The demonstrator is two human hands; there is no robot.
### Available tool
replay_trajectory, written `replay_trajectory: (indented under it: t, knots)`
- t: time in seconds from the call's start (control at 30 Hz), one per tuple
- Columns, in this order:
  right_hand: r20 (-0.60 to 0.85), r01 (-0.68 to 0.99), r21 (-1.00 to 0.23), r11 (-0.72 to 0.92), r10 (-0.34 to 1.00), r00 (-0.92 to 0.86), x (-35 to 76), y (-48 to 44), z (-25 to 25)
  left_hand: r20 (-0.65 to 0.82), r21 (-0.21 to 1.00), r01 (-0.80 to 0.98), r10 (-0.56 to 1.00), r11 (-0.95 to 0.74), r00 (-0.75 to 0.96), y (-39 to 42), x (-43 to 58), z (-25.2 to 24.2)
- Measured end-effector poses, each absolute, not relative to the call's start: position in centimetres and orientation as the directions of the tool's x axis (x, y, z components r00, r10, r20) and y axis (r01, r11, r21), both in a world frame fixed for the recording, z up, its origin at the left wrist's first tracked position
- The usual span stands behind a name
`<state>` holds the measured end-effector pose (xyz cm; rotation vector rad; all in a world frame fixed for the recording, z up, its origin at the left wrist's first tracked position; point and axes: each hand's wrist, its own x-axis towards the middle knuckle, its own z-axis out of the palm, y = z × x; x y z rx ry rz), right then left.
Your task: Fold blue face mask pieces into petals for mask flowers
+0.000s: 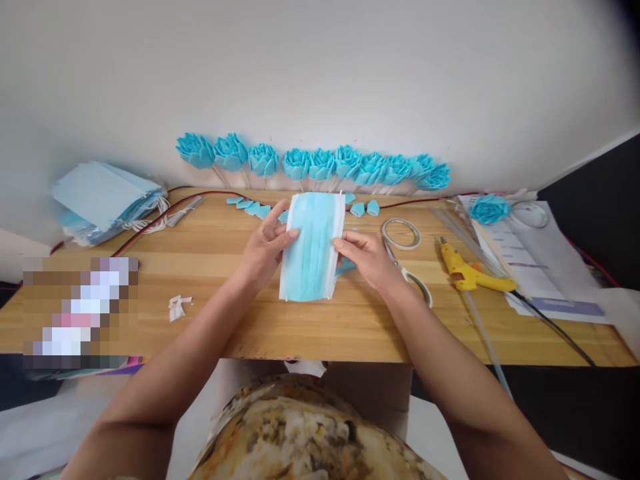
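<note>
A light blue pleated face mask (313, 250) with white edges is held up over the wooden table, its pleats running up and down. My left hand (267, 245) pinches its left edge, thumb in front and the other fingers behind. On the opposite edge, my right hand (364, 255) grips it between thumb and fingers. No ear loops show on the mask. Behind it lie small cut blue pieces (253, 209), some hidden by the mask. Scissors with pale handles (417, 283) rest beside my right hand, partly covered by it.
Several blue flowers on sticks (321, 164) lean along the wall. A stack of masks (105, 197) sits at the back left. To the right are a tape roll (401, 234), a yellow glue gun (470, 270) with its cord, a loose flower (490, 209) and papers. White scraps (179, 307) lie front left.
</note>
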<state>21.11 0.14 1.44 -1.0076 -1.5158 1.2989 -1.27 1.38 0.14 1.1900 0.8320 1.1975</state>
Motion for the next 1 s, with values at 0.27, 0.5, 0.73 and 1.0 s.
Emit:
replay_trajectory:
  t: [0.27, 0.5, 0.73, 1.0]
  knots:
    - [0.09, -0.085, -0.994, 0.072, 0.97, -0.224, 21.1, 0.2, 1.2, 0.085, 0.984, -0.173, 0.972, -0.046, 0.22, 0.1, -0.5, 1.1]
    - [0.083, -0.075, -0.995, 0.067, 0.967, -0.239, 20.8, 0.0, 1.6, -0.071, 0.958, -0.256, 0.972, 0.129, 0.226, 0.1, -0.5, 1.4]
    - [0.069, -0.119, -0.992, 0.042, 0.97, -0.234, 20.7, 0.0, 1.7, -0.114, 0.965, -0.22, 0.983, 0.144, 0.147, 0.3, -0.8, 1.2]
    - [0.095, -0.135, -0.988, 0.069, 0.976, -0.198, 20.8, 0.3, 1.2, -0.083, 0.978, -0.184, 0.991, 0.102, 0.11, 0.4, -0.9, 1.4]
